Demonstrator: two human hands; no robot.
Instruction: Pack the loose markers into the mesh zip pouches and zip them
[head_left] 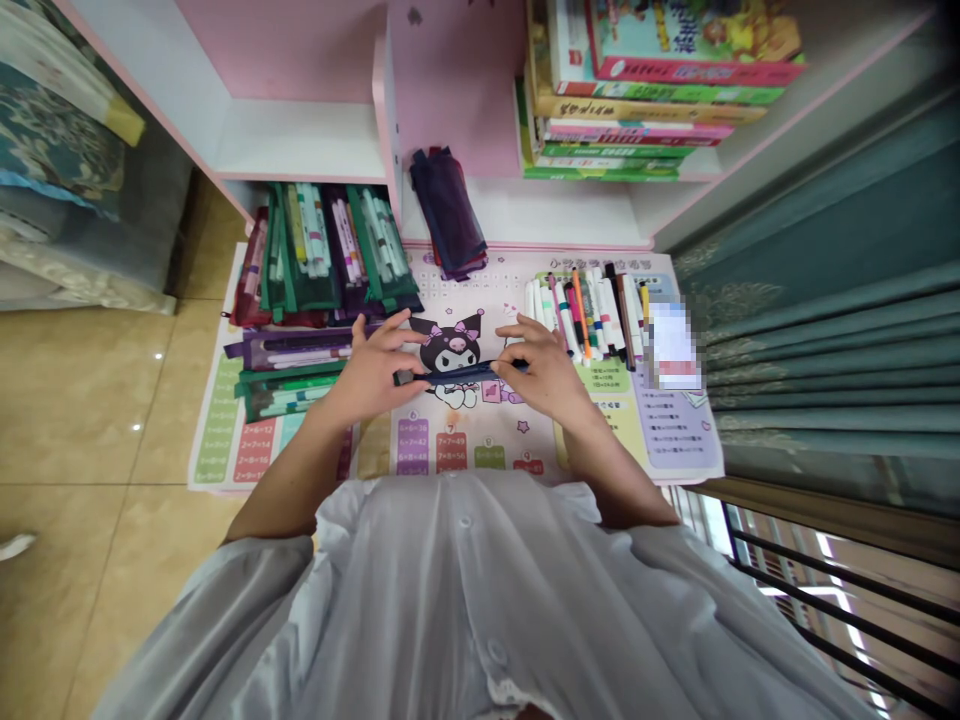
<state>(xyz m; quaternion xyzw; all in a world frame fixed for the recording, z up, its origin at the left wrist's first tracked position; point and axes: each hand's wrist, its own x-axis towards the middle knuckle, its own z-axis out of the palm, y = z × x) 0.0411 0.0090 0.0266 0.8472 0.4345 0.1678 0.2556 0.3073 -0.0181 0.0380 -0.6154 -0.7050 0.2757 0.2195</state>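
Observation:
Above the middle of the printed desk mat, a dark blue zip pouch is stretched sideways and seen nearly edge-on. My left hand pinches its left end between thumb and fingers. At the other end, my right hand pinches it too, with some fingers raised. Whether anything is inside this pouch cannot be seen. Loose markers in several colours lie in a row just beyond my right hand. Near my left hand lie a purple mesh pouch and a green mesh pouch, both with markers inside.
Several filled mesh pouches overlap at the back left. A stack of flat dark pouches leans at the shelf edge. Books are piled on the shelf. A blurred-out phone-like object lies right of the markers, beside a curtain.

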